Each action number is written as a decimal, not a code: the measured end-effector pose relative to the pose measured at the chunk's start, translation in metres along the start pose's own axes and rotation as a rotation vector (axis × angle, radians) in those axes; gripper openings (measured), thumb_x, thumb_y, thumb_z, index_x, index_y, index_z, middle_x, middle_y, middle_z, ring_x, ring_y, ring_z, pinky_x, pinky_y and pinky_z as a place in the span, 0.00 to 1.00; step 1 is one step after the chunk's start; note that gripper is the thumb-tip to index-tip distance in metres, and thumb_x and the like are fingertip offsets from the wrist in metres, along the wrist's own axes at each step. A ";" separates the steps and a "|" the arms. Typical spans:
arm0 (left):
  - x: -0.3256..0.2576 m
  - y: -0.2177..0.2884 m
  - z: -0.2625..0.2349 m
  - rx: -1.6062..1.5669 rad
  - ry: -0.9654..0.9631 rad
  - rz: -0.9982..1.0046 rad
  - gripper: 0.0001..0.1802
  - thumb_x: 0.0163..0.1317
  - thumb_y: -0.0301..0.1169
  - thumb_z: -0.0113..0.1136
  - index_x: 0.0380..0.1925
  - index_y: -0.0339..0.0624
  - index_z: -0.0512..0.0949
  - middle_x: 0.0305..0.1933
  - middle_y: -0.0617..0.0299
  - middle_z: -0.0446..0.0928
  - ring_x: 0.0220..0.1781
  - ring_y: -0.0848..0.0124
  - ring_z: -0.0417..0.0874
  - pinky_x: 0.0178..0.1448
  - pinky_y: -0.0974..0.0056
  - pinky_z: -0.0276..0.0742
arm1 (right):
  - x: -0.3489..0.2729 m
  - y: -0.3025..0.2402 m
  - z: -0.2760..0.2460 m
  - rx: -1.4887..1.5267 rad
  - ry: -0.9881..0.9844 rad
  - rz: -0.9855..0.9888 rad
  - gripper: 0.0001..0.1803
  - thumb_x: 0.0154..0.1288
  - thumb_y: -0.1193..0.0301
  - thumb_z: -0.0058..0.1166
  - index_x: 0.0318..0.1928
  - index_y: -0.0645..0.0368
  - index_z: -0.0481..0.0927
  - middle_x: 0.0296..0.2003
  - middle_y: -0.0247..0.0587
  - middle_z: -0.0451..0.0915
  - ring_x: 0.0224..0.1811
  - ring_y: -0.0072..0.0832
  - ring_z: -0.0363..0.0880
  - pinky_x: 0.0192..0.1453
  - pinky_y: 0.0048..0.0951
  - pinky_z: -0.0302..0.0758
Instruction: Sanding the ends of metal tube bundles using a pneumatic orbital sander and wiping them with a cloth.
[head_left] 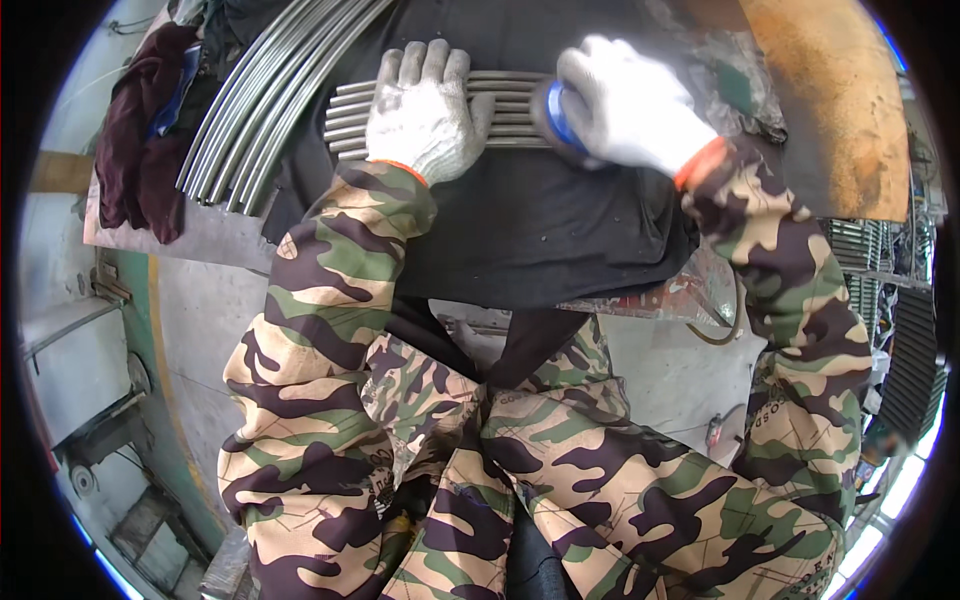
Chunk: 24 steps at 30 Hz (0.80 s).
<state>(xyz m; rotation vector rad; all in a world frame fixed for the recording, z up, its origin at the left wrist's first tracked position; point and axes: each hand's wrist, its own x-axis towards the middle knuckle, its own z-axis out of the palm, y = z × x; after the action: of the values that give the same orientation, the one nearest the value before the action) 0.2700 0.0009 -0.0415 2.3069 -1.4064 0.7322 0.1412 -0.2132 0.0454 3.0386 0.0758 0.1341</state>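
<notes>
Several metal rods lie side by side on a black cloth spread over the bench. Across their left part rests my left hand in a white knit glove, palm down with fingers stretched out and thumb apart. My right hand, gloved the same way and slightly blurred, grips a round dark-and-blue pad at the rods' right end. The pad stands tilted against the rods; its far face and most of my right fingertips are hidden.
A second bundle of longer metal rods lies at the left on the bench. Beyond it is a crumpled maroon cloth. A rusty brown sheet covers the right side. Racks with more rods stand further right, and machinery at lower left.
</notes>
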 end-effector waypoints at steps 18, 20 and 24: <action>-0.010 -0.021 -0.019 0.008 -0.067 -0.010 0.26 0.66 0.40 0.65 0.60 0.37 0.80 0.59 0.49 0.80 0.62 0.49 0.78 0.70 0.46 0.70 | 0.013 0.003 0.011 -0.017 0.053 0.069 0.16 0.69 0.63 0.56 0.54 0.51 0.82 0.48 0.50 0.82 0.53 0.49 0.86 0.55 0.55 0.84; -0.013 -0.019 -0.034 0.028 -0.147 -0.106 0.27 0.67 0.40 0.65 0.61 0.37 0.80 0.59 0.50 0.80 0.62 0.50 0.78 0.68 0.46 0.70 | -0.001 -0.015 0.001 -0.005 0.046 0.000 0.16 0.70 0.63 0.56 0.54 0.52 0.82 0.47 0.49 0.82 0.53 0.49 0.85 0.55 0.55 0.84; -0.016 -0.022 -0.027 0.082 -0.124 -0.093 0.27 0.68 0.41 0.64 0.62 0.37 0.79 0.59 0.50 0.80 0.62 0.51 0.77 0.67 0.46 0.70 | 0.026 -0.015 0.005 0.000 0.108 -0.044 0.15 0.70 0.62 0.55 0.52 0.54 0.83 0.46 0.49 0.84 0.51 0.50 0.87 0.51 0.57 0.85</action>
<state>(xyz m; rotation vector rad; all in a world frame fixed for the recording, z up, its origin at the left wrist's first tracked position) 0.2768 0.0366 -0.0291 2.5016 -1.3325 0.6399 0.1668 -0.1978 0.0412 3.0254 0.1514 0.2951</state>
